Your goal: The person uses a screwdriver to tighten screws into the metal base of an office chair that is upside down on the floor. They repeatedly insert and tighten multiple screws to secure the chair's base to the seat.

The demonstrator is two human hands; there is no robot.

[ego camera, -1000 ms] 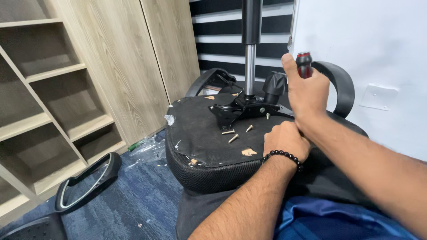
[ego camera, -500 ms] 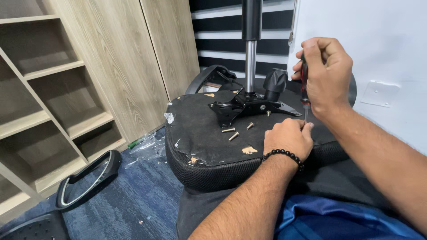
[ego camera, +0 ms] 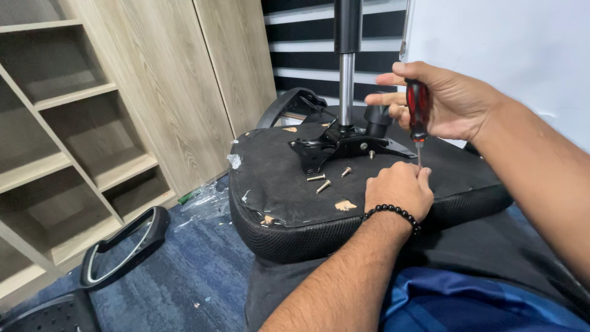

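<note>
An upturned black office chair seat [ego camera: 276,178] lies in front of me, its metal mounting plate [ego camera: 335,146] and chrome gas column [ego camera: 346,80] pointing up. My right hand [ego camera: 448,101] grips a red and black screwdriver [ego camera: 418,110] held upright, tip down at my left hand. My left hand [ego camera: 398,189], with a black bead bracelet on the wrist, rests fisted on the seat underside, fingers pinched around the screwdriver tip; whatever it holds there is hidden. Three loose screws [ego camera: 321,180] lie on the seat beside the plate.
A wooden shelf unit [ego camera: 67,135] with open compartments stands at the left. A detached black armrest [ego camera: 123,246] lies on the blue carpet, near crumpled clear plastic [ego camera: 206,200]. A white wall [ego camera: 504,43] is at the right. Another armrest [ego camera: 292,101] sticks out behind the seat.
My right hand has turned the screwdriver from raised handle-up to vertical and brought its tip down to my left hand. The left hand stays in the same spot on the seat.
</note>
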